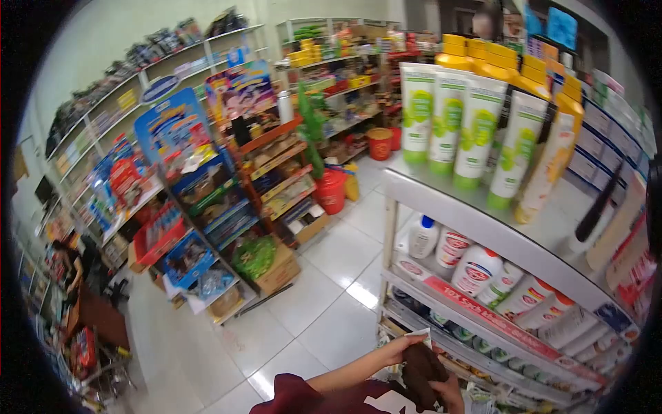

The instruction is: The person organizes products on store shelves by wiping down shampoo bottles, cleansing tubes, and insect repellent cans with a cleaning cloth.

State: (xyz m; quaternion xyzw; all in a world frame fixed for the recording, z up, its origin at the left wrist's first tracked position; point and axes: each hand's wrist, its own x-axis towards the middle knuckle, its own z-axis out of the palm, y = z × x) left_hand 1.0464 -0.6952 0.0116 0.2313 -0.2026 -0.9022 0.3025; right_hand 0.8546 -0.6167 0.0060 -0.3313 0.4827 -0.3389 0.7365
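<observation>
The left hand (pixel 394 350) and right hand (pixel 450 395) are held close together at six o'clock of the view. The right is closed on what looks like a dark brown pouch (pixel 420 372). A white slip (pixel 420 337), at twelve o'clock of the pouch, is pinched in the left. The pouch is judged soft, light and limp, and best gripped round its middle. Tubes (pixel 476 131) are ranged on a shelf (pixel 483 228) at one o'clock.

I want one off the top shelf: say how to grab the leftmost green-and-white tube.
Probably take the tube mid-body, from the aisle side and its free left: it stands upright on its green cap near the shelf edge, with a neighbour close on its right.
</observation>
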